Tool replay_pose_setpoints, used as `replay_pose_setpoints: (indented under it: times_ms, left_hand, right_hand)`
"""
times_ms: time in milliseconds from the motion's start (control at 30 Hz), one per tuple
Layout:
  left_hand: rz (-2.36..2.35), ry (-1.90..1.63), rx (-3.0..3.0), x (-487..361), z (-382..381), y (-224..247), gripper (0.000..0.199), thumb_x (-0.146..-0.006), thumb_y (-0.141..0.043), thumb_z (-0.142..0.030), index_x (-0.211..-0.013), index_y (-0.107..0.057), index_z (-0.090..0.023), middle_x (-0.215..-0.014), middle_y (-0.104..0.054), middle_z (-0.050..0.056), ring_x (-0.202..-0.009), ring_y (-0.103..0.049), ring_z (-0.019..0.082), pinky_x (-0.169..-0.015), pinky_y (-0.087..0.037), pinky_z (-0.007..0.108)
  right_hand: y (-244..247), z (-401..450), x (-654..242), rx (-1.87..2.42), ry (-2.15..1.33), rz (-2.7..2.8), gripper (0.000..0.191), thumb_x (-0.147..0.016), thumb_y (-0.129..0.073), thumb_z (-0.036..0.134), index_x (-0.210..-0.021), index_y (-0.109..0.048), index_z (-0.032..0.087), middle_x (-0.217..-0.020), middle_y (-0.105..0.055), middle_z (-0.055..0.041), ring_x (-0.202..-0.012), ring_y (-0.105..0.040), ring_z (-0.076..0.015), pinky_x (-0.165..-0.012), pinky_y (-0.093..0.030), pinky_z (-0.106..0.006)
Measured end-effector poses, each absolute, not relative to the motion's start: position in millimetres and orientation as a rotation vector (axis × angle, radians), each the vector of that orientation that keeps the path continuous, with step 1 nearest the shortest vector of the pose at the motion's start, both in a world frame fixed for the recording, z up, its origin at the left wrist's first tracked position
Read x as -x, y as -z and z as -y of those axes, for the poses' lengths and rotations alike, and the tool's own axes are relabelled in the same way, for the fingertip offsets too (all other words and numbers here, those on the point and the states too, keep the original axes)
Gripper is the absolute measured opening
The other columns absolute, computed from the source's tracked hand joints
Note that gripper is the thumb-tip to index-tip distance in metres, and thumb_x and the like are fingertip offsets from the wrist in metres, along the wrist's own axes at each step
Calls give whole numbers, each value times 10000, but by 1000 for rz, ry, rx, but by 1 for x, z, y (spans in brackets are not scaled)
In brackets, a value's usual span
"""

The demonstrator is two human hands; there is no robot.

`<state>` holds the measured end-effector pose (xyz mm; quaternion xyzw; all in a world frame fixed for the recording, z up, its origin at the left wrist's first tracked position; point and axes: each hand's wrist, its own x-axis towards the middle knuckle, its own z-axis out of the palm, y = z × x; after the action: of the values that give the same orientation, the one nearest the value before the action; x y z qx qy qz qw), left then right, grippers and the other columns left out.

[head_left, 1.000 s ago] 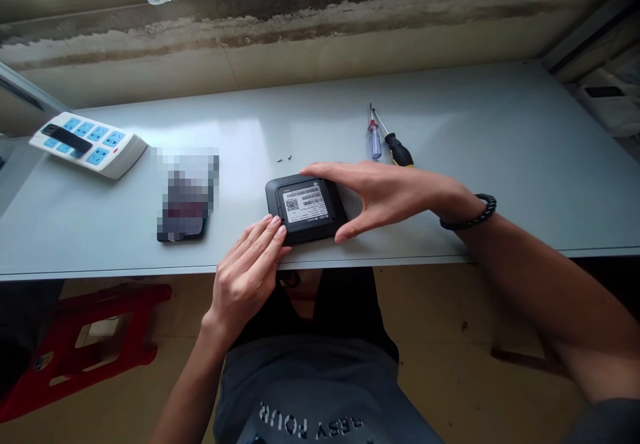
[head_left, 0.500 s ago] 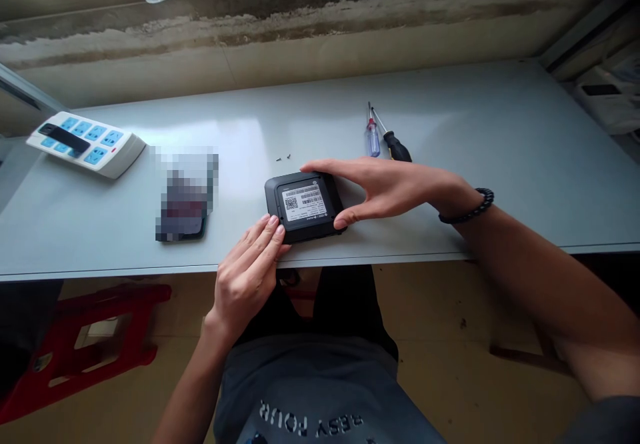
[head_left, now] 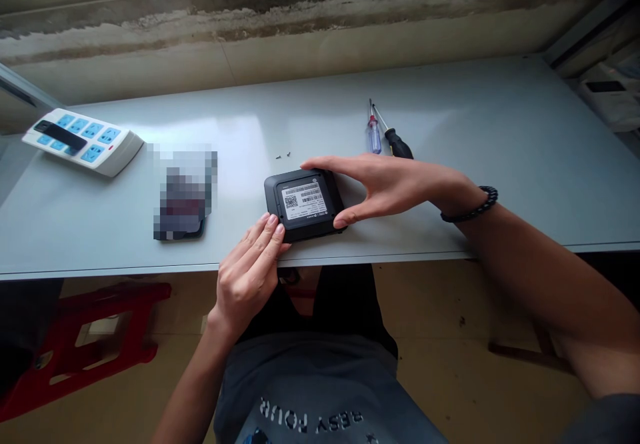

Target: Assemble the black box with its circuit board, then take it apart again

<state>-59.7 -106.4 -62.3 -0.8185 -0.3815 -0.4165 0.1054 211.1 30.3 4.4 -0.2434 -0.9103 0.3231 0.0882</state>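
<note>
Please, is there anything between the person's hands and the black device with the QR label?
Nothing visible. The left hand touches the black device at its left edge, and the right hand grips it directly across.

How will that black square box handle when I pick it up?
The black box looks rigid, since its flat case holds its shape in the right hand. Its smooth rounded edges may slip. Being flat, it probably won't roll or tip.
</note>
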Motion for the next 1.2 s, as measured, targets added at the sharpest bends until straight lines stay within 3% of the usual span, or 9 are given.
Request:
replay_pose_setpoints:
  times_ms: [200,367,533,667,767,1200]
  left_hand:
    - [1141,1259,2398,57,107,63,628,-935,-705,28,-1509,-601,-204,-1336,-756,128,-1242,-739,301,-1053,-660,431]
    - [1252,1292,2417,56,109,58,515,-947,-728,-23,-1426,-669,-203,-1325,-767,116,-1234,-750,286,-1057,-659,426]
    - [1347,1220,2430,60,110,51,415,-957,-747,-88,-1361,-698,-173,-1326,-764,140,-1255,-741,286,-1091,-633,424]
    - [1432,1074,2500,61,107,45,534,-976,-770,-274,-1476,-612,-174,-1468,-669,192,-1379,-652,350,-1152,-577,539]
    - [1505,1016,2523,59,104,43,634,-987,-754,-386,-1538,-550,-148,-1534,-597,239,-1427,-601,384,-1149,-570,565]
    - [1358,958,2490,54,100,46,495,-1012,-713,-286,-1427,-623,-33,-1395,-679,298,-1275,-707,419,-1059,-624,567]
  right_hand:
    - [-5,-30,-212,738,-959,2724,1102,-839,-679,746,-1677,-328,122,-1637,-479,-173,-1416,-557,-339,-1154,-507,-479]
    - [-6,-29,-211,730,-982,2737,1160,-805,-719,734,-1681,-308,94,-1668,-433,-180,-1489,-496,-351,-1243,-441,-478]
    - [-5,-28,-212,716,-948,2763,1166,-797,-720,752,-1680,-304,114,-1686,-400,-188,-1515,-471,-367,-1233,-449,-499]
    - [-4,-27,-213,714,-925,2769,1142,-805,-713,748,-1683,-294,151,-1697,-386,-178,-1510,-480,-365,-1219,-460,-507]
    - [-5,-27,-213,710,-910,2766,1124,-814,-719,722,-1680,-298,142,-1688,-400,-183,-1503,-487,-365,-1213,-464,-510]
    - [-7,-25,-210,766,-971,2748,1137,-800,-724,702,-1680,-312,111,-1656,-447,-186,-1447,-531,-364,-1194,-476,-513]
